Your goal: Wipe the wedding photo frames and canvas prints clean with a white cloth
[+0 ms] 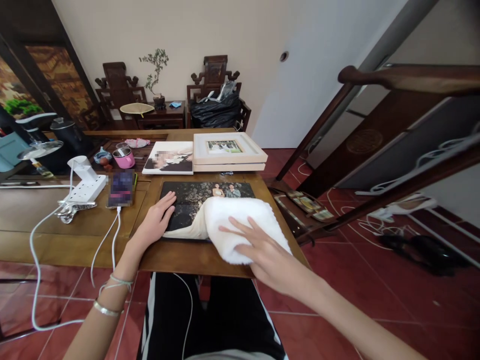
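Note:
In front of me a dark photo panel (183,206) lies flat on the wooden table, printed with a couple and a long pale dress train. My left hand (159,215) rests on its left edge, fingers stretched out and nothing held. A fluffy white towel (240,210) covers the panel's right part and hangs past its lower edge. My right hand (258,245) presses on this towel from above, fingers partly spread and the thumb sunk into the cloth. What lies under the towel is hidden.
Behind the panel are a white-edged photo print (168,157) and stacked pale frames (230,150). To the left lie a charging phone (120,189), a power strip (88,189) and a pink cup (124,158). A wooden chair (330,165) stands right of the table (168,259).

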Tool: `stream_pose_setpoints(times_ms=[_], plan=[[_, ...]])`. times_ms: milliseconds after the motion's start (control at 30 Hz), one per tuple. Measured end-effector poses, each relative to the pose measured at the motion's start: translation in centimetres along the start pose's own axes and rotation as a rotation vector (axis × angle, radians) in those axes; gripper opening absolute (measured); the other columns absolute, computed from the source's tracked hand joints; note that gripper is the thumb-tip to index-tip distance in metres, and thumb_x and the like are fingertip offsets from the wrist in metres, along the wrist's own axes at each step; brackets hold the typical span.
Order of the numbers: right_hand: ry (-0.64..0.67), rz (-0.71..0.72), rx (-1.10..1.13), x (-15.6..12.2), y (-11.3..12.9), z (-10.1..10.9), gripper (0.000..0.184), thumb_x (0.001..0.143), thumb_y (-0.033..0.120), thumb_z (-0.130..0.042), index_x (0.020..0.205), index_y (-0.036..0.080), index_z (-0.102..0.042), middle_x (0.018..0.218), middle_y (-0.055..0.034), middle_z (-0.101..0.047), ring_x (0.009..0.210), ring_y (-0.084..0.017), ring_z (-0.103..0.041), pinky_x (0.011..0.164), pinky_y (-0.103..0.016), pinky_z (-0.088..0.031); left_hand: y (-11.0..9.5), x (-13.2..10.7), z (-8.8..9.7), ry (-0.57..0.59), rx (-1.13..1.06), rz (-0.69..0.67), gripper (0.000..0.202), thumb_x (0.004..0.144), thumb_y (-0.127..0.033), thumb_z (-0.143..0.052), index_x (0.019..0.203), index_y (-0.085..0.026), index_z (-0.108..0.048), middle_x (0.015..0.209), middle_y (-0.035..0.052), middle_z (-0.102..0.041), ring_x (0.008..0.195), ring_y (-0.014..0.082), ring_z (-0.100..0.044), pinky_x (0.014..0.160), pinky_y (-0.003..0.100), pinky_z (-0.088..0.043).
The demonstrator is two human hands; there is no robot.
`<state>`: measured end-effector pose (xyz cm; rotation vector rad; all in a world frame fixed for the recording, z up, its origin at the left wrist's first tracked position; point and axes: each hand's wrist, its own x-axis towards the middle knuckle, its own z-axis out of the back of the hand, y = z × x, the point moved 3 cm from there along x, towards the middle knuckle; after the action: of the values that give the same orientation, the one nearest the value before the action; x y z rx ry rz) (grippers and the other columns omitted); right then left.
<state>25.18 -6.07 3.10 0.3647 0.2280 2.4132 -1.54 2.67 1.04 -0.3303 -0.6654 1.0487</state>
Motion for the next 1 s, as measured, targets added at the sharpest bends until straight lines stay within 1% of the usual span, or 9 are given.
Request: stream_pose_setpoints(times_ms=[133, 233, 300, 367, 467, 600, 767, 867, 1000], plan=[[-0.012, -0.092, -0.001, 4.0, -4.6, 0.3, 0.059, 0.057, -0.009, -0.036, 0.103, 0.016, -0.063, 0.141, -0.0128, -0.048, 0.140, -0.029, -0.024, 0.110, -0.061, -0.021, 0.1, 0.0, 0.0, 0.014, 0.017, -0.012, 0.045, 0.095, -0.036, -0.039, 0.127, -0.010, -0.056, 0.142, 0.0143, -0.047, 0.135, 0.0238, -0.039, 0.114, 0.044, -0.030], [-0.008, -0.150, -0.037, 7.1, -7.7, 0.3, 0.059, 0.060, -0.008, -0.035, 0.109, 0.014, -0.060, 0.134, -0.0168, -0.054, 0.140, -0.029, -0.025, 0.109, -0.061, -0.024, 0.2, -0.1, 0.0, 0.017, 0.014, -0.005, 0.045, 0.094, -0.035, -0.040, 0.127, -0.008, -0.056, 0.142, 0.0150, -0.047, 0.135, 0.0234, -0.039, 0.114, 0.043, -0.030], [-0.009, -0.175, -0.062, 8.5, -8.9, 0.4, 0.061, 0.062, -0.009, -0.034, 0.114, 0.012, -0.059, 0.131, -0.0190, -0.056, 0.139, -0.030, -0.026, 0.107, -0.061, -0.026, 0.2, -0.1, 0.0, 0.013, 0.011, -0.001, 0.045, 0.095, -0.033, -0.038, 0.126, -0.007, -0.056, 0.141, 0.0157, -0.047, 0.135, 0.0230, -0.039, 0.114, 0.043, -0.029], [-0.013, -0.183, -0.076, 8.9, -9.2, 0.4, 0.061, 0.063, -0.009, -0.034, 0.115, 0.011, -0.058, 0.130, -0.0206, -0.056, 0.139, -0.031, -0.027, 0.106, -0.061, -0.026, 0.1, -0.1, 0.0, 0.008, 0.010, 0.000, 0.045, 0.095, -0.032, -0.037, 0.127, -0.006, -0.056, 0.141, 0.0157, -0.048, 0.136, 0.0224, -0.039, 0.114, 0.042, -0.029], [-0.003, -0.153, -0.071, 7.8, -7.7, 0.2, 0.060, 0.061, -0.009, -0.035, 0.111, 0.012, -0.060, 0.135, -0.0201, -0.052, 0.140, -0.031, -0.024, 0.106, -0.064, -0.024, 0.0, -0.2, 0.0, 0.001, 0.013, 0.002, 0.045, 0.094, -0.031, -0.038, 0.128, -0.007, -0.054, 0.141, 0.0152, -0.048, 0.135, 0.0221, -0.039, 0.114, 0.043, -0.030], [0.012, -0.048, -0.054, 4.4, -3.5, 0.0, 0.057, 0.058, -0.011, -0.035, 0.101, 0.015, -0.062, 0.145, -0.0138, -0.042, 0.141, -0.031, -0.019, 0.108, -0.066, -0.021, -0.2, -0.2, 0.0, -0.011, 0.012, 0.007, 0.043, 0.094, -0.031, -0.038, 0.128, -0.010, -0.055, 0.140, 0.0142, -0.048, 0.135, 0.0225, -0.040, 0.113, 0.044, -0.031], [0.062, 0.066, -0.016, 1.3, 1.2, -0.5, 0.051, 0.058, -0.011, -0.035, 0.089, 0.015, -0.066, 0.146, -0.0113, -0.042, 0.141, -0.033, -0.017, 0.108, -0.068, -0.017, -0.2, -0.2, 0.0, -0.011, 0.010, 0.009, 0.043, 0.094, -0.032, -0.039, 0.127, -0.011, -0.056, 0.141, 0.0140, -0.048, 0.134, 0.0231, -0.041, 0.113, 0.045, -0.031], [0.053, 0.091, 0.001, 1.2, 2.2, -0.8, 0.049, 0.059, -0.011, -0.035, 0.086, 0.016, -0.066, 0.147, -0.0094, -0.041, 0.141, -0.032, -0.017, 0.109, -0.067, -0.017, -0.2, -0.2, 0.0, -0.013, 0.009, 0.005, 0.042, 0.094, -0.033, -0.039, 0.127, -0.013, -0.056, 0.141, 0.0131, -0.049, 0.134, 0.0233, -0.041, 0.113, 0.046, -0.031], [0.057, 0.064, 0.004, 2.9, 1.2, -0.8, 0.054, 0.058, -0.010, -0.035, 0.094, 0.016, -0.066, 0.146, -0.0093, -0.042, 0.141, -0.032, -0.020, 0.108, -0.067, -0.019, -0.2, -0.2, 0.0, -0.004, -0.001, 0.010, 0.043, 0.094, -0.033, -0.039, 0.127, -0.012, -0.056, 0.141, 0.0134, -0.048, 0.135, 0.0234, -0.040, 0.113, 0.045, -0.030]])
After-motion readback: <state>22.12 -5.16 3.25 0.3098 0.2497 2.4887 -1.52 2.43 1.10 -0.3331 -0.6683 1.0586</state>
